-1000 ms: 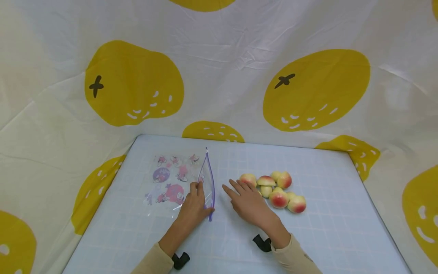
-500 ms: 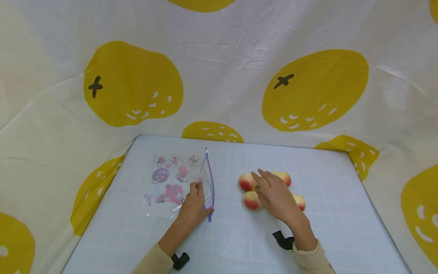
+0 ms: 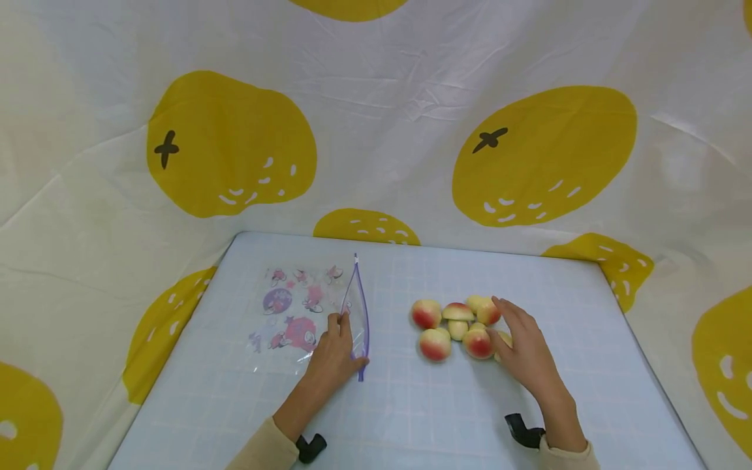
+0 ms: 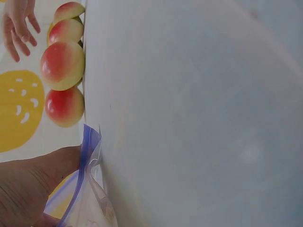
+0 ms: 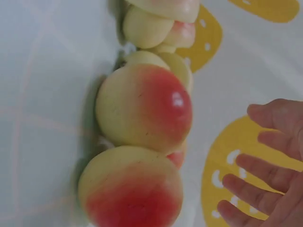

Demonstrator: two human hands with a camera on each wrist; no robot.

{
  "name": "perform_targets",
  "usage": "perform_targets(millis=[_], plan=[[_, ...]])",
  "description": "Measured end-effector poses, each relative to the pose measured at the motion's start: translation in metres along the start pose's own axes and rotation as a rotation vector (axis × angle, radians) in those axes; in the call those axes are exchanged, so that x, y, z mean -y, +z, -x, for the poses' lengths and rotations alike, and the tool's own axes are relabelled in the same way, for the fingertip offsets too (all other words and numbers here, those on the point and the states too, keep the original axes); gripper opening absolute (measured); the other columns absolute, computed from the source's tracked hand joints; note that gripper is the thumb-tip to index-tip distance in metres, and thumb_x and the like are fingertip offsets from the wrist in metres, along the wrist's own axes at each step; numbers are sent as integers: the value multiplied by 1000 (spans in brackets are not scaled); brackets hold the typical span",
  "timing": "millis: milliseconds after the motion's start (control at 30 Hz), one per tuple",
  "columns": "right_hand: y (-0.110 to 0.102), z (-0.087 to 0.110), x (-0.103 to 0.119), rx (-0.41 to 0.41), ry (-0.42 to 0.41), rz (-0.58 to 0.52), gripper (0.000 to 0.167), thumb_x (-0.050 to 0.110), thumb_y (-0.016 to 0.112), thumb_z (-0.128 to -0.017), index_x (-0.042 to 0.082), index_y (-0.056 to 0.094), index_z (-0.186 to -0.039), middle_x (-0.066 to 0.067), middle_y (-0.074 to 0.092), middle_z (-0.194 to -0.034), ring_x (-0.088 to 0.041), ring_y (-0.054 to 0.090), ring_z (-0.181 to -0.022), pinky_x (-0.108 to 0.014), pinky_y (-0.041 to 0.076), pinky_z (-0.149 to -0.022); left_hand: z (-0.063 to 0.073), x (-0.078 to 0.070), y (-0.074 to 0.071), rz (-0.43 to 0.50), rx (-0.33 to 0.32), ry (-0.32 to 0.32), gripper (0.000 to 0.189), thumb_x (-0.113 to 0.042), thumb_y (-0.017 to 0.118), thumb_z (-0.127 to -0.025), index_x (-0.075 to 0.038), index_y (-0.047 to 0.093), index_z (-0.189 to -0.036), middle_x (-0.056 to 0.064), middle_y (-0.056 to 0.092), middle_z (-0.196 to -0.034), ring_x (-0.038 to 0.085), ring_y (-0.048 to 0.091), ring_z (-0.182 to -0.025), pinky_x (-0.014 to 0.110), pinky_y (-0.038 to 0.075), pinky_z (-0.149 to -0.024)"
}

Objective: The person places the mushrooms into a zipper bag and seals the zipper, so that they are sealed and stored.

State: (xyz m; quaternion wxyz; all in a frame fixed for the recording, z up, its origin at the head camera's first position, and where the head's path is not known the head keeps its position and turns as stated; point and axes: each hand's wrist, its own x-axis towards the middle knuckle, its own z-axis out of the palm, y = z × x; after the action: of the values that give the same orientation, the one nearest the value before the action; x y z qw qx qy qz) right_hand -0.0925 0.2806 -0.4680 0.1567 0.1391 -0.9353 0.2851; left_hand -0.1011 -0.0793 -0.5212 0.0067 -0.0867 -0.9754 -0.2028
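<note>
Six mushrooms lie mostly toward the desk's left edge from your nearer, spread right hand; your left hand grips the bag.

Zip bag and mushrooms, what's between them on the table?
Only bare tabletop lies between the zip bag and the mushrooms, as the head view shows.
</note>
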Motion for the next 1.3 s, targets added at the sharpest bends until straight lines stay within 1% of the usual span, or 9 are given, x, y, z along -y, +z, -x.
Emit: perform_targets(millis=[167, 333, 433, 533, 700, 767, 867, 1100, 1300], plan=[[-5, 12, -15, 5, 132, -57, 63, 10, 72, -92, 4, 45, -148, -26, 47, -142, -49, 39, -129, -70, 35, -98, 0, 0, 0, 17, 5, -8, 108, -34, 91, -73, 11, 31, -150, 26, 35, -137, 32, 62, -92, 38, 58, -81], [-7, 21, -26, -28, 180, -67, 64, 9, 74, -90, 2, 45, -147, -26, 48, -140, -47, 43, -126, -69, 38, -96, 0, 0, 1, 29, 8, -7, 108, -33, 92, -73, 11, 31, -150, 26, 34, -137, 32, 62, -91, 38, 58, -81], [-8, 23, -30, -20, 233, -84, 65, 12, 74, -91, 2, 44, -148, -27, 47, -140, -45, 47, -121, -66, 43, -92, 0, 0, 2, 24, 12, -12, 107, -34, 91, -73, 11, 31, -150, 26, 34, -138, 32, 62, -92, 38, 58, -82], [-10, 25, -33, 47, 312, -99, 70, 20, 74, -93, 0, 39, -150, -30, 43, -141, -48, 48, -119, -66, 46, -89, 1, 0, 2, 19, 14, -18, 107, -34, 91, -73, 10, 31, -150, 26, 34, -138, 32, 62, -94, 39, 58, -83], [-15, 26, -40, 218, 427, -99, 85, 38, 75, -91, -7, 32, -150, -38, 39, -140, -56, 49, -118, -67, 46, -90, 0, 1, 3, 23, 18, -22, 107, -33, 91, -73, 10, 31, -150, 26, 35, -137, 31, 61, -93, 39, 58, -83], [-16, 27, -42, 277, 465, -99, 89, 43, 75, -90, -7, 32, -150, -38, 39, -139, -55, 50, -118, -66, 46, -92, 0, 1, 3, 24, 17, -19, 107, -33, 91, -73, 10, 31, -150, 25, 35, -137, 31, 61, -92, 39, 58, -82], [-15, 27, -44, 329, 512, -106, 91, 47, 74, -89, -6, 32, -149, -38, 40, -139, -52, 53, -118, -63, 47, -92, 0, 1, 3, 22, 10, -12, 107, -33, 92, -73, 10, 31, -150, 25, 35, -137, 30, 61, -91, 38, 58, -82], [-10, 28, -46, 332, 562, -140, 87, 44, 75, -89, -6, 35, -148, -37, 44, -138, -50, 55, -116, -56, 52, -90, 0, 2, 3, 9, -1, 0, 107, -34, 91, -73, 11, 32, -150, 26, 35, -137, 28, 61, -89, 36, 58, -81], [-6, 29, -45, 323, 573, -153, 81, 44, 73, -91, -5, 39, -146, -36, 46, -137, -51, 55, -117, -57, 50, -92, 0, 2, 3, 1, -5, 2, 106, -34, 91, -73, 11, 32, -149, 26, 35, -136, 28, 61, -89, 37, 58, -82]])
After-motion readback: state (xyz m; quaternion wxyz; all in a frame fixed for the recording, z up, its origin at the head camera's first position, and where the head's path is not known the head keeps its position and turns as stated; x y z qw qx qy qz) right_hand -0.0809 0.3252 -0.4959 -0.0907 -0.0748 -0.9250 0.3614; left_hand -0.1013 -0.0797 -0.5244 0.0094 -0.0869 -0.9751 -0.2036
